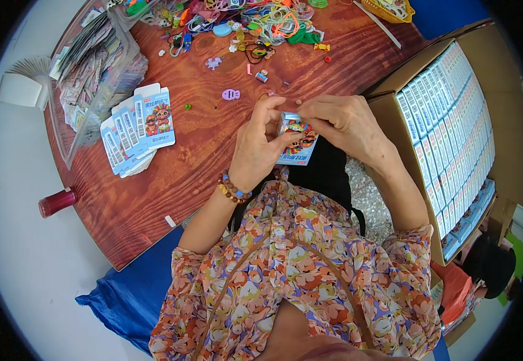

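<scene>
Room between flat boxes (158, 127) and hands (253, 149) — packed carton (384, 114) at right.

Can see a dark red cylinder (57, 203) by the left edge of the wood-grain table (153, 207), plus some crinkly blue plastic (130, 292) lower down. Also spot a yellow basket (401, 19) up top and a baggy red-orange thing (455, 290) lower right.
</scene>
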### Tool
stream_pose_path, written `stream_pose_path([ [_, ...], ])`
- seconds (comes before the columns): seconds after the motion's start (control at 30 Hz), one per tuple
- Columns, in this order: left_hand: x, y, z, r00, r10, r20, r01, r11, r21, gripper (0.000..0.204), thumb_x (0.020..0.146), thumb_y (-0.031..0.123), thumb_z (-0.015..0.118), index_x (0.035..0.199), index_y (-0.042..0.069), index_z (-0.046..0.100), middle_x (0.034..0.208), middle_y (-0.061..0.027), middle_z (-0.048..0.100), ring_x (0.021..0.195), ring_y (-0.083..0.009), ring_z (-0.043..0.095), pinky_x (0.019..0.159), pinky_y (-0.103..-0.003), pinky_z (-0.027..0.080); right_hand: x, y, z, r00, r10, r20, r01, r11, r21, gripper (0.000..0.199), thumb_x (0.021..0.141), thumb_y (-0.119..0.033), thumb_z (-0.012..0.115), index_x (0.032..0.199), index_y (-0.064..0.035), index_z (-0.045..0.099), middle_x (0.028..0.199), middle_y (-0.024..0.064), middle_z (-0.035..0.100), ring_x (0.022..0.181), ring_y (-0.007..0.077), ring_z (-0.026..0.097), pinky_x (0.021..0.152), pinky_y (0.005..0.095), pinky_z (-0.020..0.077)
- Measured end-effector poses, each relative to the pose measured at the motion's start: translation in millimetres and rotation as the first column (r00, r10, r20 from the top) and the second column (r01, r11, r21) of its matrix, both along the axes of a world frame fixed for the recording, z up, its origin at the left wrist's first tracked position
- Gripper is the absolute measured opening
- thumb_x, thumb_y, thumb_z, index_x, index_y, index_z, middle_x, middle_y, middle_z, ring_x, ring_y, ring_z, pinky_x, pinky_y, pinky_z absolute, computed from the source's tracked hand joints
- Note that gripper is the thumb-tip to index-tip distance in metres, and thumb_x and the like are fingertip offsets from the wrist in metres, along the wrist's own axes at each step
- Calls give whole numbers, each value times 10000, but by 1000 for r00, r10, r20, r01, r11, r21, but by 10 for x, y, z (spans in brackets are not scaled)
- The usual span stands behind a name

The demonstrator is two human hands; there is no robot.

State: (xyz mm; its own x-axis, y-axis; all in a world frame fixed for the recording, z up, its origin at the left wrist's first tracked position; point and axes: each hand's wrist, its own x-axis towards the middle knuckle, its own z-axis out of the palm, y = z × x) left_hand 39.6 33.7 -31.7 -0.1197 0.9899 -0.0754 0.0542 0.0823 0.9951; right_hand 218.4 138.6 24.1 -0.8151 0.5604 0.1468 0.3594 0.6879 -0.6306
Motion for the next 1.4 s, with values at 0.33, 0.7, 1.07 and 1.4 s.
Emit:
stream_pose_path([
  [0.33, -3, 19, -36, 972, 51, 228, -85, 986, 143, 347, 916, 29, 680, 1253, 7, 603, 1055, -66, 672, 931, -112, 661, 786, -264, 559, 33, -109, -170, 950, -192, -246, 74, 904, -421, 323, 877, 4, 680, 1199, 3, 655, 1153, 122, 689, 1004, 211, 691, 886, 327, 555],
  [0.7, -33, 36, 45, 966, -7, 259, -39, 984, 173, 352, 925, 11, 668, 1264, -12, 574, 1120, -73, 639, 995, -135, 659, 843, -281, 568, 80, -36, -180, 919, -242, -312, -7, 780, -626, 278, 882, 31, 682, 1159, 33, 667, 1096, 99, 678, 1002, 160, 668, 885, 293, 553],
  [1.07, -96, 49, 55, 974, -86, 209, 35, 970, 239, 532, 908, -24, 659, 1403, 21, 469, 1229, -83, 573, 1100, -153, 612, 920, -305, 528, 84, 23, -128, 875, -349, -334, -20, 665, -747, 228, 947, -42, 630, 1157, 25, 691, 1114, 103, 697, 952, 145, 673, 837, 276, 554],
  [1.4, -164, 61, 57, 994, -79, -78, 100, 942, 319, 542, 902, 33, 662, 1416, 35, 492, 1089, -109, 585, 1022, -198, 590, 908, -306, 465, 114, -35, 14, 971, -144, -188, 1, 797, -604, 232, 954, -57, 630, 1167, 6, 700, 1016, 55, 719, 872, 90, 651, 784, 242, 534],
])
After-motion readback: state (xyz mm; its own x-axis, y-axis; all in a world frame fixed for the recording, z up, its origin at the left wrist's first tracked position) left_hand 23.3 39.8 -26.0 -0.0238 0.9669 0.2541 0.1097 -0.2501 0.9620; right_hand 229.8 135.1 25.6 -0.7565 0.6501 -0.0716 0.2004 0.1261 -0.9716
